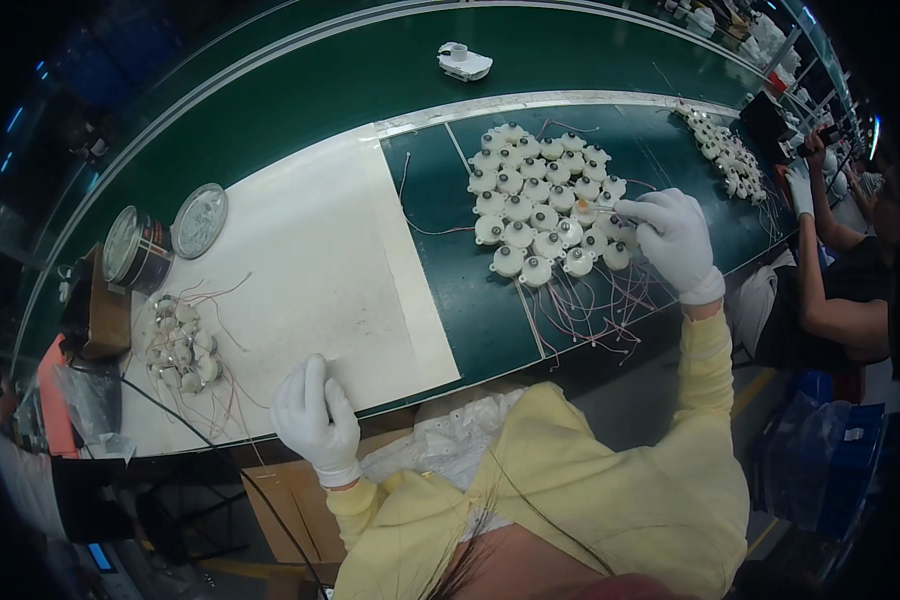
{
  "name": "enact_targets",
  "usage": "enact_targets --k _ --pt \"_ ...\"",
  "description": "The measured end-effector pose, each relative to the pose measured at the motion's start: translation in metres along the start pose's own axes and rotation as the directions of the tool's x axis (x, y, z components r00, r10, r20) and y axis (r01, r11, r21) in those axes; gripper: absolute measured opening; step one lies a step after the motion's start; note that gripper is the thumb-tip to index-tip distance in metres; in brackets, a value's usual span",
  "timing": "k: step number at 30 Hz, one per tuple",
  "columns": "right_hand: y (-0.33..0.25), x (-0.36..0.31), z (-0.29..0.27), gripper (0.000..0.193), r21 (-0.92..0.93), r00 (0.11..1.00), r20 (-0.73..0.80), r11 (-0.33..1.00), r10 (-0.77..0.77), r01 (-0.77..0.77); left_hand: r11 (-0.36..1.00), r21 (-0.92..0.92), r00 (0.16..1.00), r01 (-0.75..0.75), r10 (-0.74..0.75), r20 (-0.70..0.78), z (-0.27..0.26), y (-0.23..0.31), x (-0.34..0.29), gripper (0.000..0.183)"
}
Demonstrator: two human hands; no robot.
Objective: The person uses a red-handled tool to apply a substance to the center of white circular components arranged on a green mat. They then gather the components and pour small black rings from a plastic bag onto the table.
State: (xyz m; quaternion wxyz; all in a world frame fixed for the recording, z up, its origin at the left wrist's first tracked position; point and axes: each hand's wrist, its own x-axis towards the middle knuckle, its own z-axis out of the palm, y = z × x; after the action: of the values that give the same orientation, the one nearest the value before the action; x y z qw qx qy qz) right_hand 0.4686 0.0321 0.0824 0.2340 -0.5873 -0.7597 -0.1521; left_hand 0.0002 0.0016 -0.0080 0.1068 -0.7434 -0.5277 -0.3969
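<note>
My right hand [673, 240], in a white glove, is pinched on a thin stick-like tool [602, 208]. The tool's small orange-yellow tip [583, 206] is over the cluster of white round motors [533, 188]; whether it touches one I cannot tell. Each motor has a dark stub on top, and thin reddish and white wires [590, 310] trail from the cluster toward the near table edge. My left hand [316, 415], also gloved, hovers at the near edge of the white sheet [300, 290], its fingers stretched and nothing in them.
On the left lies a smaller pile of wired parts [182, 345], near an open tin [135, 248], a round lid [200, 221] and a cardboard box [102, 310]. A white part [464, 62] sits beyond the table. Far right, another person's gloved hand [799, 190] is beside more motors [725, 155].
</note>
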Motion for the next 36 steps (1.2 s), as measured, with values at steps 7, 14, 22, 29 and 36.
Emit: enact_targets --k 7,14,22,29,36 --pt "0.001 0.004 -0.008 0.026 -0.026 0.999 -0.036 1.000 0.003 -0.004 1.000 -0.005 1.000 0.007 -0.007 0.005 0.001 -0.001 -0.001 0.031" --pt "0.004 0.005 -0.005 0.025 -0.077 0.998 0.065 0.997 0.019 -0.014 1.000 0.015 1.000 0.018 -0.018 0.003 0.001 0.000 -0.003 0.031" --pt "0.001 0.008 -0.003 0.026 -0.053 0.999 0.024 0.998 -0.021 0.022 1.000 0.018 1.000 0.018 -0.018 0.009 0.001 0.000 -0.003 0.032" --pt "0.001 0.008 -0.015 0.027 -0.077 0.999 0.001 0.996 -0.038 0.038 1.000 0.003 1.000 0.019 -0.019 0.002 0.000 0.000 -0.004 0.034" --pt "-0.008 0.007 -0.015 0.033 -0.138 0.990 0.086 0.983 -0.108 0.119 1.000 0.012 1.000 0.001 -0.001 0.004 0.000 0.001 -0.003 0.034"
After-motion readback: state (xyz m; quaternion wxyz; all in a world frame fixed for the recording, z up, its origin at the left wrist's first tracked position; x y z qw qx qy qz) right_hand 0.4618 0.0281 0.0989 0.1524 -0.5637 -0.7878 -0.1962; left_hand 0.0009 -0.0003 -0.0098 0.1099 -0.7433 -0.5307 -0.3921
